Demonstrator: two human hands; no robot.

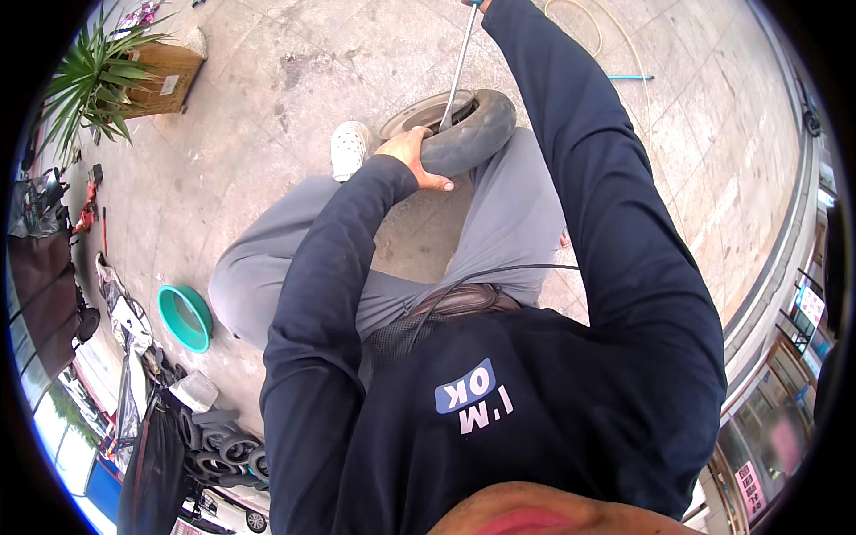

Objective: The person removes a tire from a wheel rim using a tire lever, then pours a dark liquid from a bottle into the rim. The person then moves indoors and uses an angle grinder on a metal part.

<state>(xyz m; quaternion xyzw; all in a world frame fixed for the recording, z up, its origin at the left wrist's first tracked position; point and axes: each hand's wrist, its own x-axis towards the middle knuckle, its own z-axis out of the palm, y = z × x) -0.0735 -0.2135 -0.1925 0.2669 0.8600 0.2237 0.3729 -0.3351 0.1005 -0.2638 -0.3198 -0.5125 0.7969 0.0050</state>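
Observation:
A small grey tyre [477,138] leans tilted between my legs, its bare metal rim [415,113] showing on the far left side. My left hand [415,162] grips the tyre's near left edge, thumb on the tread and fingers over the side toward the rim. A long metal tyre lever [457,76] stands steeply with its lower tip between tyre and rim. At the top edge of the picture my right hand [483,4], mostly cut off, holds the lever's upper end, where a bit of blue shows.
A white clog [349,150] is on my foot beside the tyre. A pale hose [635,53] lies at far right. To the left are a potted plant [160,80], a green basin [185,318] and a pile of tyres [223,446]. Stone tiles [259,107] cover the ground.

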